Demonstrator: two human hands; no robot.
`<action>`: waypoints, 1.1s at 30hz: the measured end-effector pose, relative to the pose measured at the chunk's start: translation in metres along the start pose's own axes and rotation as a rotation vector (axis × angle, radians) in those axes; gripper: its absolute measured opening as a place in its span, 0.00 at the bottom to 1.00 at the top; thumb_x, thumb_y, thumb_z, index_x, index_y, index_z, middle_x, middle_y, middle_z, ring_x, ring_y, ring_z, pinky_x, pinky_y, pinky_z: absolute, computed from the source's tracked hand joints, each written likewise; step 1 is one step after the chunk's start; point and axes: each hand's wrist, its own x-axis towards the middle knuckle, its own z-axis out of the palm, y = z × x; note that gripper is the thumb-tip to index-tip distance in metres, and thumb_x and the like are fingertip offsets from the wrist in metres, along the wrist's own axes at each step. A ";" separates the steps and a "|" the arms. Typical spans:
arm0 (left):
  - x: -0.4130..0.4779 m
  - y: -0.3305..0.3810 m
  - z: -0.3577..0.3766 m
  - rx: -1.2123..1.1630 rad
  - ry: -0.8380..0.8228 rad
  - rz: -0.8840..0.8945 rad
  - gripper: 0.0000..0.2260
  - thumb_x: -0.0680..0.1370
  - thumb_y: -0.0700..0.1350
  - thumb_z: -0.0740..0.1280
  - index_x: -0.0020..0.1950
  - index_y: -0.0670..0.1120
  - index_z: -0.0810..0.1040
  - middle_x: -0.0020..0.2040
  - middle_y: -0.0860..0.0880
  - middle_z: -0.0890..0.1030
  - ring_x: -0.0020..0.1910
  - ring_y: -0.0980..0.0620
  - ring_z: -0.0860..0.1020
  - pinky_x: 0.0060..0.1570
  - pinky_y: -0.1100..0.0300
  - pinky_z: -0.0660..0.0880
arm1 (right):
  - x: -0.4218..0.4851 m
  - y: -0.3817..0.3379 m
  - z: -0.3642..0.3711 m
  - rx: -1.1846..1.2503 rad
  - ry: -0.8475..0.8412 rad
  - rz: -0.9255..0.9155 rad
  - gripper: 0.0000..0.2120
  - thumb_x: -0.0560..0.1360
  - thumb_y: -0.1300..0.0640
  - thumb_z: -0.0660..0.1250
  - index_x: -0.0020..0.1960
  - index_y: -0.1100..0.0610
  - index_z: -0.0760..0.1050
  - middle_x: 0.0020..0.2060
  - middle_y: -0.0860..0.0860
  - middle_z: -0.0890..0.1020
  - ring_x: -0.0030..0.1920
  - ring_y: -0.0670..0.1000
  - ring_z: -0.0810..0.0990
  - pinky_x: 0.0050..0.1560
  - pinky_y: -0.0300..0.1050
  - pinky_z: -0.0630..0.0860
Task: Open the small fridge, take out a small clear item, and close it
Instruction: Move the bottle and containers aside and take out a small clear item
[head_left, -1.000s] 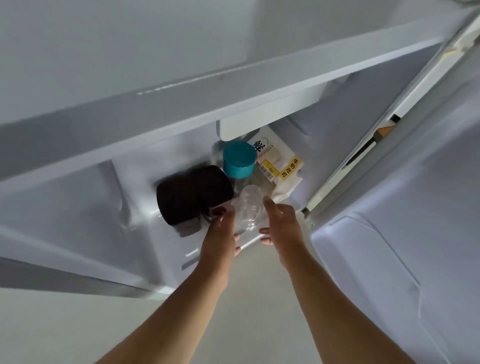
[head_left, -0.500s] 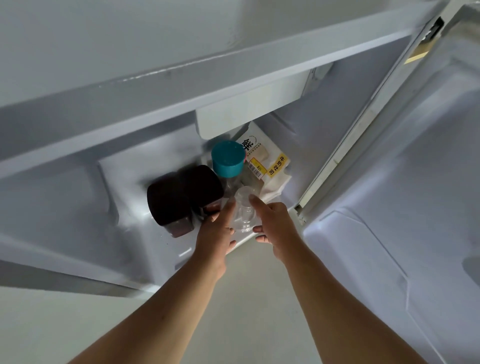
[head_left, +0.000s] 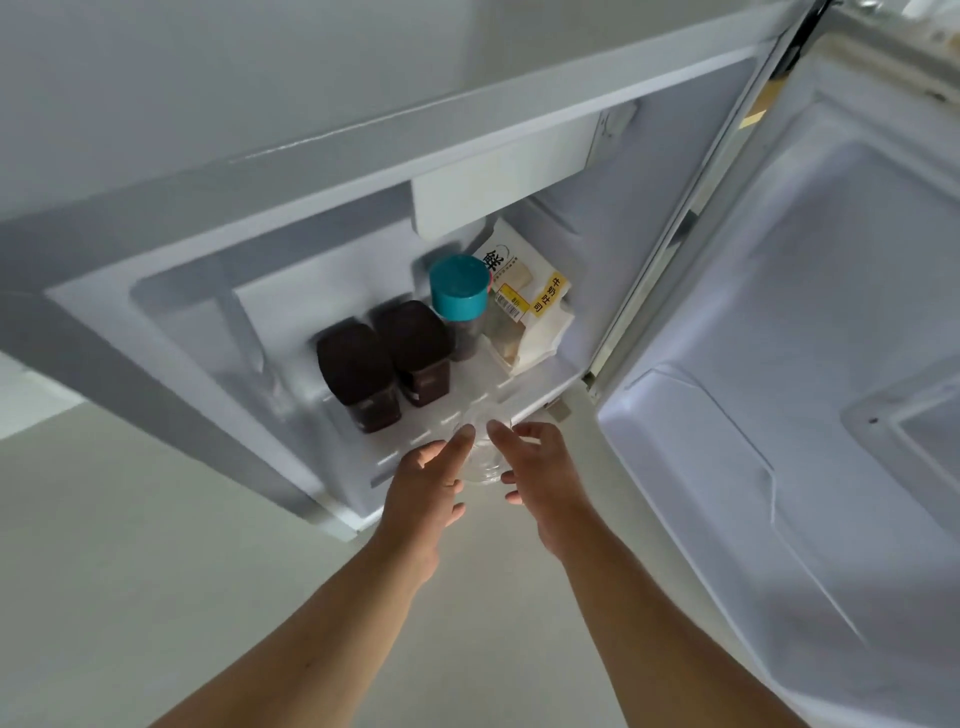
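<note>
Head view: fridge (head_left: 249, 291) door (head_left: 831, 364) open
Left hand (head_left: 423, 483): holding clear cup (head_left: 480, 457)
Right hand (head_left: 540, 473): gripping same cup, opposite side

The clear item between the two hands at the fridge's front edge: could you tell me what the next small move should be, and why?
Probably draw the clear item fully out toward the body. Both hands, left and right, hold it between their fingertips at the front lip of the fridge floor, clear of the dark containers. The door stands wide open and should be closed only once the item is out.
</note>
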 end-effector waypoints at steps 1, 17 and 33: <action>-0.006 -0.003 -0.004 0.004 -0.006 0.001 0.30 0.64 0.74 0.74 0.59 0.60 0.79 0.59 0.56 0.83 0.57 0.51 0.82 0.56 0.49 0.80 | -0.008 0.004 0.002 -0.002 0.002 0.003 0.35 0.61 0.25 0.69 0.61 0.45 0.73 0.53 0.45 0.83 0.48 0.51 0.85 0.43 0.48 0.82; -0.075 -0.054 -0.099 0.109 -0.072 -0.040 0.43 0.65 0.74 0.73 0.73 0.51 0.74 0.67 0.51 0.78 0.62 0.50 0.80 0.60 0.50 0.80 | -0.123 0.053 0.064 0.045 0.072 0.082 0.30 0.60 0.26 0.70 0.54 0.41 0.73 0.49 0.46 0.85 0.43 0.49 0.86 0.38 0.45 0.80; -0.080 -0.070 -0.225 0.067 0.012 -0.059 0.35 0.72 0.68 0.73 0.72 0.48 0.74 0.66 0.47 0.78 0.61 0.50 0.79 0.59 0.50 0.79 | -0.159 0.072 0.185 0.037 -0.037 0.100 0.26 0.64 0.29 0.70 0.55 0.41 0.71 0.50 0.44 0.83 0.46 0.49 0.86 0.42 0.45 0.83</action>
